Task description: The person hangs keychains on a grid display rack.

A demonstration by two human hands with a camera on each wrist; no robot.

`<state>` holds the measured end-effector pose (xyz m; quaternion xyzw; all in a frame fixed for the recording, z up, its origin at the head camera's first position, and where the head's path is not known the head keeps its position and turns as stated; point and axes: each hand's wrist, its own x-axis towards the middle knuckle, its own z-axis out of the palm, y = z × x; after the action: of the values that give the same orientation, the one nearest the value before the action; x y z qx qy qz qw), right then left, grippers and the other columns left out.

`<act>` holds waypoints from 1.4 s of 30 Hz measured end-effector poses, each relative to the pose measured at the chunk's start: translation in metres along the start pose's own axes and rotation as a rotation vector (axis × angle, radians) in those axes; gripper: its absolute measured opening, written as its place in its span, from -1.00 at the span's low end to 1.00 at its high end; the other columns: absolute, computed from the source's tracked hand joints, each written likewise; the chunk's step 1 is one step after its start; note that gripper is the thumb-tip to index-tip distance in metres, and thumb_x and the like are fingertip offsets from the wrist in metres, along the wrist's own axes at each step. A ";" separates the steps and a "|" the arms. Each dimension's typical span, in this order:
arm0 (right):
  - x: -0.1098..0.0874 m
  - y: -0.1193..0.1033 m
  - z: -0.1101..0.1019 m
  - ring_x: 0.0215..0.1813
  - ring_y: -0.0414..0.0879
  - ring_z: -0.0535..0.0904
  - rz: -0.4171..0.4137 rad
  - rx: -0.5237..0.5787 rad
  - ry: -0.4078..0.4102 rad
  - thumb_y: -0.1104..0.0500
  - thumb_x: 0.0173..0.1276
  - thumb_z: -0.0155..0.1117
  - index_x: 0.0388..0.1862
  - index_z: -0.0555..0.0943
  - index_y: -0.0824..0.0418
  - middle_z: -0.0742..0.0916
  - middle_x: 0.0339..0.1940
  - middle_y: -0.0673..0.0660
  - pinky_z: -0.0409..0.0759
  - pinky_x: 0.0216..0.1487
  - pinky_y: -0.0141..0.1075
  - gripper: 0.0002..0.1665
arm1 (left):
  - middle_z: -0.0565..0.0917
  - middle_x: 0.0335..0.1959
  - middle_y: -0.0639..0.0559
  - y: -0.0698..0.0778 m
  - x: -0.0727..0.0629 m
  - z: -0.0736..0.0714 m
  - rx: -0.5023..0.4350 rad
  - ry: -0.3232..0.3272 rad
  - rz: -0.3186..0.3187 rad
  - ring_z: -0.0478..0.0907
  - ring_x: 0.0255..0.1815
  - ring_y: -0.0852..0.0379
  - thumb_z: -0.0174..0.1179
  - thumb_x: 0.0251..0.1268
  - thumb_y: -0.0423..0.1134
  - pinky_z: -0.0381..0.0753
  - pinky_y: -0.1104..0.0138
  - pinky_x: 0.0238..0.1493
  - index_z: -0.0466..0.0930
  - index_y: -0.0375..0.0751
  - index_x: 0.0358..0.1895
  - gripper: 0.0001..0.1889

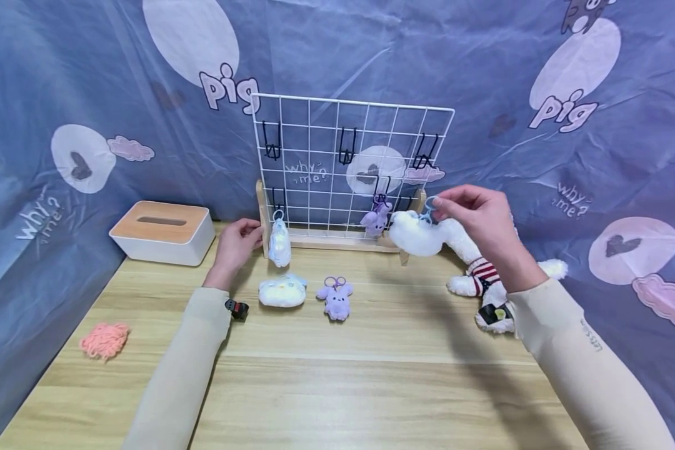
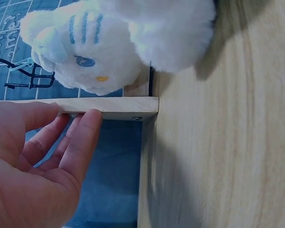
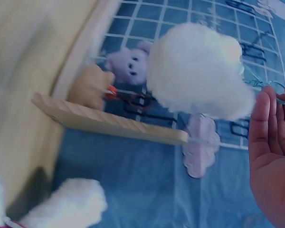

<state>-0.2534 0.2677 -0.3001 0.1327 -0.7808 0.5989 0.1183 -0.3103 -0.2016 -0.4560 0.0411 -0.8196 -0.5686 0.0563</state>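
Note:
My right hand [image 1: 475, 215] pinches the light-blue ring [image 1: 430, 205] of a fluffy white plush keychain [image 1: 419, 234], which hangs near the right end of a white wire grid rack [image 1: 323, 187]. In the right wrist view the white plush [image 3: 194, 71] hides part of the grid. At the rack's left end, my left hand [image 1: 237, 245] touches the wooden side post [image 2: 118, 104] with its fingertips. Beside that post a white plush cat with blue stripes [image 2: 90, 52] hangs from a black hook [image 2: 31, 83]. A purple plush [image 1: 377, 219] hangs on the lower middle hook.
On the table [image 1: 371, 400] lie a white plush keychain [image 1: 282, 291] and a purple one [image 1: 335, 300]. A tissue box [image 1: 163, 232] and pink yarn [image 1: 105, 340] are at left. A white stuffed toy in a striped top [image 1: 484, 275] lies at right. Black hooks [image 1: 347, 147] line the upper grid.

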 end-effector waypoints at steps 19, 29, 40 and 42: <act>0.052 -0.017 -0.023 -0.34 -0.17 0.87 -0.010 0.246 -0.046 0.43 0.54 0.44 -0.17 0.87 0.29 0.91 -0.31 0.04 0.93 -0.11 -0.41 -0.87 | 0.72 0.11 -0.32 0.000 -0.001 0.000 -0.006 -0.002 0.001 0.80 0.10 -0.19 0.24 0.74 -0.24 0.94 0.37 0.15 0.67 -0.46 0.32 -0.65; 0.062 -0.012 -0.019 -0.29 -0.14 0.88 0.022 0.263 -0.106 0.41 0.59 0.41 -0.14 0.87 0.31 0.92 -0.28 0.07 0.95 -0.11 -0.36 -0.87 | 0.72 0.11 -0.33 0.001 -0.001 -0.001 0.000 0.003 0.003 0.80 0.11 -0.22 0.24 0.75 -0.24 0.94 0.23 0.23 0.66 -0.46 0.32 -0.64; 0.072 -0.003 -0.014 -0.28 -0.17 0.88 0.063 0.221 -0.102 0.37 0.61 0.41 -0.14 0.87 0.27 0.92 -0.28 0.03 0.94 -0.12 -0.39 -0.87 | 0.74 0.04 -0.30 -0.003 0.001 0.000 0.009 0.010 0.032 0.75 -0.13 0.12 0.26 0.72 -0.26 0.93 0.49 -0.02 0.68 -0.48 0.28 -0.66; 0.073 -0.003 -0.014 -0.29 -0.18 0.88 0.073 0.208 -0.097 0.36 0.60 0.42 -0.14 0.87 0.25 0.92 -0.28 0.02 0.94 -0.12 -0.40 -0.87 | 0.74 0.03 -0.30 -0.003 0.001 0.000 0.001 0.010 0.033 0.75 -0.16 0.17 0.25 0.72 -0.26 0.94 0.44 0.02 0.68 -0.49 0.27 -0.66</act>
<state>-0.3207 0.2753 -0.2689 0.1446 -0.7237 0.6734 0.0439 -0.3113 -0.2030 -0.4586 0.0301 -0.8204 -0.5668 0.0697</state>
